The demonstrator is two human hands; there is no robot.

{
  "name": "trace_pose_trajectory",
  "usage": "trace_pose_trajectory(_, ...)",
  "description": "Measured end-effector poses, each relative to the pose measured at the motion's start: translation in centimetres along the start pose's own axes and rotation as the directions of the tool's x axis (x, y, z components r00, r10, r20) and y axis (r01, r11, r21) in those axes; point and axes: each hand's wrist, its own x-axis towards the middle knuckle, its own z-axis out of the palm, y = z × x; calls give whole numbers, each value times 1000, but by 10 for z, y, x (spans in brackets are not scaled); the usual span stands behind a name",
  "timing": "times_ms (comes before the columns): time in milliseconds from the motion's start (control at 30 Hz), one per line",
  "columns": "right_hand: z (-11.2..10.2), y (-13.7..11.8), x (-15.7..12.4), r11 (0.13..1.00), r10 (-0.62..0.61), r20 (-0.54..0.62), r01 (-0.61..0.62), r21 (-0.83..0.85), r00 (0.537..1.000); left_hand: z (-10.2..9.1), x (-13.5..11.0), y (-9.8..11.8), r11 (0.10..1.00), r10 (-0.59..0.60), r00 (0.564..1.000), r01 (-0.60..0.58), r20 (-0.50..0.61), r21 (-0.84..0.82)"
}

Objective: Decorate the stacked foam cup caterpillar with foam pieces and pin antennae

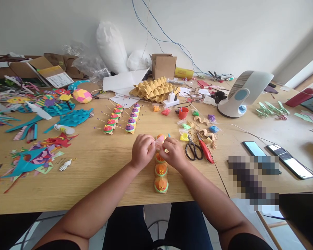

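Note:
My left hand [143,151] and my right hand [174,152] meet over the wooden table [99,173], both with fingers curled. Between them they pinch a small clear plastic bag [159,141] with something pink inside. Right under the hands lies an orange and green caterpillar [161,175] made of egg-carton cups, running towards me. Two similar caterpillars, one red and green [112,119] and one purple and yellow [132,119], with pins sticking out, lie further back.
Black scissors [192,149] and a red cutter [205,150] lie just right of my hands, with small bags of coloured clay [184,136]. Egg cartons [152,88], a white fan [243,92], two phones [289,161] and coloured paper scraps [33,158] surround the work area.

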Motion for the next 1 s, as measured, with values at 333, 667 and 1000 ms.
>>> trace_pose_trajectory(333,-13,12,1,934,198,-34,-178,311,980,2,-4,-10,776,-385,920,363,68,-515)
trace_pose_trajectory(667,-3,20,3,336,499,314,-515,789,808,13,-3,-12,284,-535,785,516,313,-808)
trace_pose_trajectory(1000,2,19,3,360,574,234,-499,788,784,3,-3,-8,516,-390,871,476,300,-712)
